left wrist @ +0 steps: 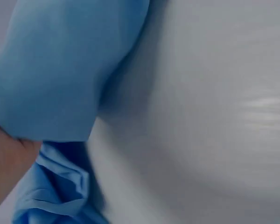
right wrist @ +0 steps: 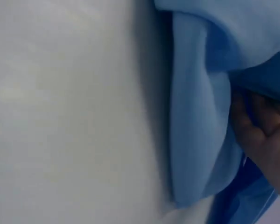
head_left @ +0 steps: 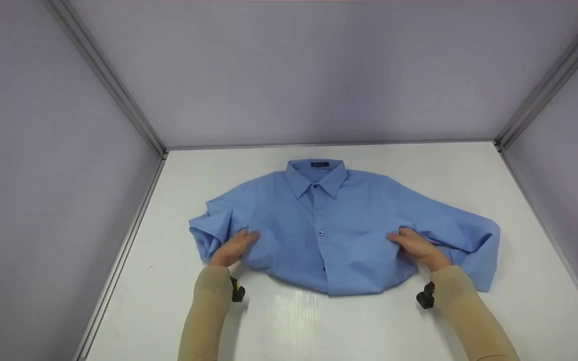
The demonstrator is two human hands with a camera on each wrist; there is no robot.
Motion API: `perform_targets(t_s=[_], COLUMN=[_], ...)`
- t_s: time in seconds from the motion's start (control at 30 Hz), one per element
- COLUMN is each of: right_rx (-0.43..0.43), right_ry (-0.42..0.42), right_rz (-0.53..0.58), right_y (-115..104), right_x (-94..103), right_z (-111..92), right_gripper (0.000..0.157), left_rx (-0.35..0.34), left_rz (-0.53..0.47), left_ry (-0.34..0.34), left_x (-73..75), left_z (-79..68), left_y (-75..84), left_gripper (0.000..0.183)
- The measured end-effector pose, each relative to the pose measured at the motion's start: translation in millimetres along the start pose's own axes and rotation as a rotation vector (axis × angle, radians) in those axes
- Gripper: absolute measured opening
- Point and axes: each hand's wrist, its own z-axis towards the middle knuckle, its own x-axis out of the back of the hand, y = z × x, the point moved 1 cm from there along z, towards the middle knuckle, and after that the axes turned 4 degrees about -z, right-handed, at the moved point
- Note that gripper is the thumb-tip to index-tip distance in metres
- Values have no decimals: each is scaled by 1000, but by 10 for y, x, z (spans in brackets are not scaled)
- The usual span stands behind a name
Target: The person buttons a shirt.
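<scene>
A blue button-up shirt [head_left: 289,225] lies front up on the white table, collar at the far side and lower part folded under. At its left side, below the sleeve, my left hand [head_left: 236,246] pinches the cloth between thumb and fingers. My right hand [head_left: 418,246] grips the opposite side in the same way. In the left wrist view, shirt fabric [left wrist: 60,70] covers most of the fingers. The right wrist view shows fingers [right wrist: 266,112] tucked under a fold of the shirt [right wrist: 196,107]. The left sleeve is bunched; the right one stretches outward and bends toward me.
The white table [head_left: 289,331] is bounded by a pale back wall [head_left: 289,75] and side walls with grey metal frame edges [head_left: 113,85]. Dark wrist devices [head_left: 425,296] sit by both beige sleeves [head_left: 206,311].
</scene>
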Motion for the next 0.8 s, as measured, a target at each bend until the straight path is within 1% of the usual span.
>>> perform_targets(t_s=[0.03, 0.1, 0.13, 0.17, 0.2, 0.23, 0.27, 0.3, 0.33, 0.37, 0.43, 0.47, 0.5, 0.57, 0.6, 0.63, 0.67, 0.7, 0.77, 0.8], right_rx=[20, 63, 84, 114, 141, 151, 153, 147, 118, 83, -3, -32, -52, -53, -39, -23, -13, -5, 10, 14], right_ry=[26, 111, 134, 161, 181, 195, 191, 163, 125, 108, 61, 34, 11, -10, -28, -47, -49, -48, 6, 62], right_rz=[0, 25, 68, 102, 124, 131, 119, 120, 106, 62, -58, -128, -190, -319, -355, -372, -381, -366, -285, -247], right_y=[-59, -197, -267, -331, -381, -419, -441, -446, -435, -406, -314, -263, -210, -117, -81, -57, -40, -33, -46, -62], right_x=[24, 80, 110, 138, 163, 190, 211, 224, 230, 227, 205, 191, 176, 148, 138, 128, 121, 117, 117, 125], right_z=[-2, 9, 17, 36, 59, 81, 100, 117, 127, 142, 158, 154, 152, 152, 149, 143, 140, 145, 161, 175], right_gripper=[52, 64, 70, 71, 71, 73, 75, 77, 80, 81, 80, 78, 74, 67, 66, 66, 64, 62, 59, 57], left_rx=[0, -27, -50, -91, -129, -161, -185, -210, -217, -217, -166, -148, -129, -91, -82, -74, -63, -114, -117, -126], left_rz=[-30, -120, -175, -224, -256, -265, -241, -203, -133, -54, 116, 186, 232, 309, 351, 399, 448, 458, 451, 421], left_ry=[8, 58, 79, 94, 105, 111, 107, 90, 86, 86, 70, 49, 32, 11, -7, -17, -19, -26, 16, 55], left_x=[22, 69, 93, 109, 117, 116, 121, 109, 90, 69, 38, 33, 15, 22, 33, 40, 50, 112, 155, 200], left_z=[-15, -41, -49, -50, -54, -61, -33, -31, -40, -56, -80, -62, -81, -46, -17, 14, 48, 152, 291, 423], left_y=[57, 198, 267, 336, 400, 454, 463, 483, 487, 476, 392, 314, 269, 138, 79, 37, 11, -77, -103, -160], left_gripper=[73, 74, 74, 72, 71, 71, 71, 69, 67, 63, 61, 60, 59, 62, 63, 62, 60, 58, 54, 51])
